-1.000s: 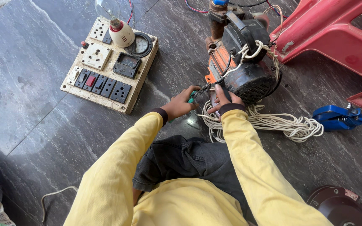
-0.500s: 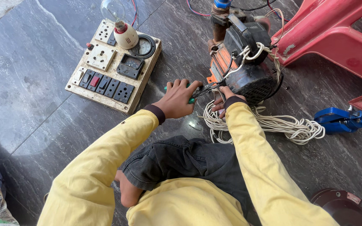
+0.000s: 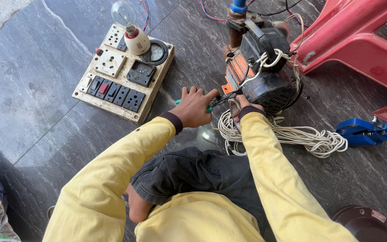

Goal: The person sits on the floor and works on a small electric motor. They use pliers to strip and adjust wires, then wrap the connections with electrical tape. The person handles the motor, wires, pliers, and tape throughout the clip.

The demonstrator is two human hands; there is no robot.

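1. The dark stone floor [image 3: 32, 89] fills the frame, and its upper left and left side are the open room you have. The right side is crowded.
2. The red plastic chair [image 3: 359, 40] boxes in the upper right, its leg coming down close beside the pump.
3. The black and orange pump motor [image 3: 265, 76], centre top, is tied round with white cord; your work is at its lower left edge.
4. The wooden switch board [image 3: 124, 74] with its bulb [image 3: 124, 13] lies upper left, apart from your hands.
5. The coiled white rope [image 3: 292, 136] lies just below the motor, touching your right sleeve, and a blue clamp [image 3: 361, 132] lies at its right end.
6. Your left hand [image 3: 195, 107] has moved up and right since a second ago, now closer to the motor. Its fingers are curled over the green-handled pliers [image 3: 216, 102], whose dark tip reaches towards the motor's base.
7. Your right hand [image 3: 242, 104] is tucked against the motor's underside; I cannot tell what its fingers hold.
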